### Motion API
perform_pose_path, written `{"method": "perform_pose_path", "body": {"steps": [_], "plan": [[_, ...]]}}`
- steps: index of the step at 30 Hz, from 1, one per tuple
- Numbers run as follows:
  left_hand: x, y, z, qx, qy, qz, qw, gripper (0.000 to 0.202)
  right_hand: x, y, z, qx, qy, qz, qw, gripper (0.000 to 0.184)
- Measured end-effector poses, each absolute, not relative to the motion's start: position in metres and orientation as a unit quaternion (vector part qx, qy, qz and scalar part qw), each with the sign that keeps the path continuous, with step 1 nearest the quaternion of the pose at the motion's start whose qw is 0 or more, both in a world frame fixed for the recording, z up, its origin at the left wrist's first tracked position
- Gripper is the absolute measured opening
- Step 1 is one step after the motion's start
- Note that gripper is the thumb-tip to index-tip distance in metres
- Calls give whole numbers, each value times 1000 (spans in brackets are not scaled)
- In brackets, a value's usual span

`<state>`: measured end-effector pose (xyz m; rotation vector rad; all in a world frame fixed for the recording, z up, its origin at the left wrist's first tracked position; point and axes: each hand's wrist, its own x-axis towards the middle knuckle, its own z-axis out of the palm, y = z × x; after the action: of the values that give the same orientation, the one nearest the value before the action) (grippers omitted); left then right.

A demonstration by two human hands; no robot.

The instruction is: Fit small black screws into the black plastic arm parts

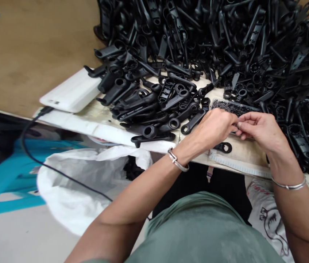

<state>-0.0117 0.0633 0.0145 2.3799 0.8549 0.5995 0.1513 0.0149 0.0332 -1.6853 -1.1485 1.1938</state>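
Observation:
My left hand (220,124) and my right hand (262,129) meet fingertip to fingertip over the front of the table. Both are pinched closed, and whatever sits between the fingers is too small or hidden to name. Just behind them lies a clear shallow box (235,107) filled with tiny dark pieces, its front side covered by my hands. Below my left hand a black plastic part with a toothed ring end (226,147) lies on the table. Close to my left wrist is a black arm-shaped part with a round hole (194,122).
A large heap of black plastic parts (176,33) covers the back and right of the table. At left, a white power bank (72,91) has a black cable (61,175) hanging down. An open white plastic bag (64,197) hangs below the table edge, beside a blue stool (6,190).

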Motion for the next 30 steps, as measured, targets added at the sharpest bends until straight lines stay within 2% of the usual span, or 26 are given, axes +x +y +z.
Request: {"method": "perform_pose_path", "body": {"steps": [3, 5, 9, 12, 20, 30], "plan": [[-12, 55, 11, 870, 340, 251, 253, 19, 148, 10, 30, -641, -418, 494, 414, 18], [-14, 51, 6, 846, 340, 311, 268, 16, 146, 5, 26, -624, -395, 513, 438, 22], [-19, 42, 0, 761, 324, 425, 368, 12, 145, -5, 22, -580, -361, 551, 479, 26], [-22, 34, -1, 678, 330, 466, 463, 11, 145, -14, 21, -557, -338, 575, 495, 25], [-26, 5, -6, 521, 311, 480, 634, 9, 143, -42, 13, -531, -311, 583, 531, 19], [-23, -16, -14, 414, 292, 475, 719, 12, 134, -62, 5, -484, -298, 590, 574, 20]]}}
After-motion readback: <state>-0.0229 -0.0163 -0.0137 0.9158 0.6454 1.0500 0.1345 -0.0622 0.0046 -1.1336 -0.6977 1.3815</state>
